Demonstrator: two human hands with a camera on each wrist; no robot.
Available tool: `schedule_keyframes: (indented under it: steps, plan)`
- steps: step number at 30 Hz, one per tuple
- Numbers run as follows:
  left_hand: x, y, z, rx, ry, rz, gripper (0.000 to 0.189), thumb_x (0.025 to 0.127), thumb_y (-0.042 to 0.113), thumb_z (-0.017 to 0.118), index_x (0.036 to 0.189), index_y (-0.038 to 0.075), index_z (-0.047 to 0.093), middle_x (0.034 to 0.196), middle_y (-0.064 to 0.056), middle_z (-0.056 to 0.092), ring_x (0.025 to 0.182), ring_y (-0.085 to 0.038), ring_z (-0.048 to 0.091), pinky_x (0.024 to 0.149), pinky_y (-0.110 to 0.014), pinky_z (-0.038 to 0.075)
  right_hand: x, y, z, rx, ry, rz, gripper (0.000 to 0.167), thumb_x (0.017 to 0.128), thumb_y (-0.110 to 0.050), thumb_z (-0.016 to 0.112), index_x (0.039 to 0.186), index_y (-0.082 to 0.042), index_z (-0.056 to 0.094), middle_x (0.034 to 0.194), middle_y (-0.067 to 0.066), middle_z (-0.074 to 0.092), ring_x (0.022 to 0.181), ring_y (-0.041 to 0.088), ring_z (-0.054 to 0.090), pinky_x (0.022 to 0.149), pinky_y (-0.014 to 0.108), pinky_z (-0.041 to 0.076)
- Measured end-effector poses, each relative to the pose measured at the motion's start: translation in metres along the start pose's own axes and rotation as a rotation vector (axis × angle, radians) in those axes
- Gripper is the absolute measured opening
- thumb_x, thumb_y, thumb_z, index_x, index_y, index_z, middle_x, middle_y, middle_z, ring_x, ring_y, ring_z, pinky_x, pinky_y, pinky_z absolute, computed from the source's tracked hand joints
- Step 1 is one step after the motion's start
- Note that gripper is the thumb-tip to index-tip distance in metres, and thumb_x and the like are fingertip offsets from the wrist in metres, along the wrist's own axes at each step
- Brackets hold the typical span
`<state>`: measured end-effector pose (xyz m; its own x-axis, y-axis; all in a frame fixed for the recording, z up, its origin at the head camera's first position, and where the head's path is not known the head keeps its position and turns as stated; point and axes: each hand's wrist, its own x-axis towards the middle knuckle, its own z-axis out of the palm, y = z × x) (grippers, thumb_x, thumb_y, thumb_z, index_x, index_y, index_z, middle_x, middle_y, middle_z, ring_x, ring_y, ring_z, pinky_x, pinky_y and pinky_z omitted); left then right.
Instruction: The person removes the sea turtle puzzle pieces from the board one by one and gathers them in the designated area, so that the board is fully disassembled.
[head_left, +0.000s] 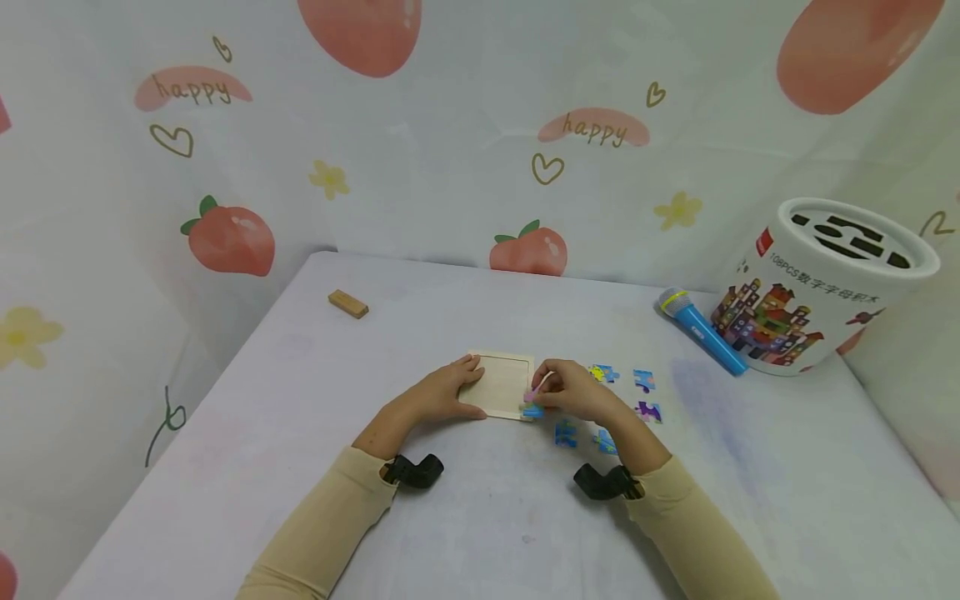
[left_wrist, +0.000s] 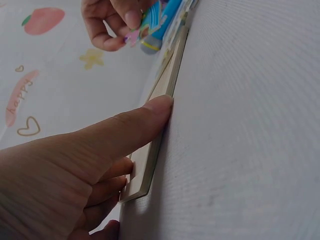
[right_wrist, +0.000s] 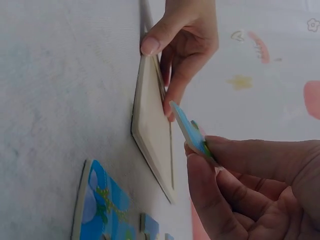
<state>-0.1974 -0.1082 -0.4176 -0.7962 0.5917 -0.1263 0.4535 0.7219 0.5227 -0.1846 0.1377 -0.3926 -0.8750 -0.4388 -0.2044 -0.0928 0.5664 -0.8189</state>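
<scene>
A shallow square wooden puzzle tray (head_left: pixel 501 385) lies on the table, its inner face bare. My left hand (head_left: pixel 435 395) holds it at the left side, the thumb (left_wrist: pixel 159 107) on the near edge and the other fingers spread toward the far edge. Over the tray's right edge, my right hand (head_left: pixel 581 393) pinches a blue and pink puzzle piece (right_wrist: pixel 187 129) between thumb and fingertips. The piece is tilted above the tray in the right wrist view. Several loose puzzle pieces (head_left: pixel 566 433) lie to the right, partly around and behind the right hand.
A small wooden block (head_left: pixel 348 303) lies toward the back left. At the back right, a blue toy microphone (head_left: pixel 703 333) lies beside a big white bucket (head_left: pixel 817 283) with a slotted lid. A patterned cloth (head_left: pixel 442 167) hangs behind the table.
</scene>
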Motion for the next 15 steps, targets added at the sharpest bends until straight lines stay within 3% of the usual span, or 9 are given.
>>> schedule_keyframes:
  steps: [8, 15]
  plan:
    - [-0.001, 0.000, 0.000, -0.012, -0.007, -0.012, 0.079, 0.080, 0.036, 0.072, 0.141, -0.002, 0.036, 0.153, -0.016, 0.023, 0.144, -0.030, 0.017, 0.115, -0.045, 0.023, -0.016, 0.003, -0.008, 0.050, -0.021, -0.040, 0.021, 0.086, -0.014, 0.066, 0.095, 0.002, 0.055, 0.074, 0.007, 0.061, 0.067, 0.020, 0.061, 0.067, 0.034, 0.056]
    - [0.001, -0.001, 0.001, -0.010, -0.002, -0.020, 0.079, 0.080, 0.036, 0.072, 0.141, 0.001, 0.037, 0.153, -0.014, 0.023, 0.144, -0.028, 0.016, 0.115, -0.044, 0.022, -0.033, 0.009, -0.018, 0.042, 0.007, -0.021, 0.023, 0.087, -0.016, 0.066, 0.097, 0.001, 0.054, 0.079, 0.009, 0.062, 0.069, 0.019, 0.062, 0.069, 0.034, 0.056]
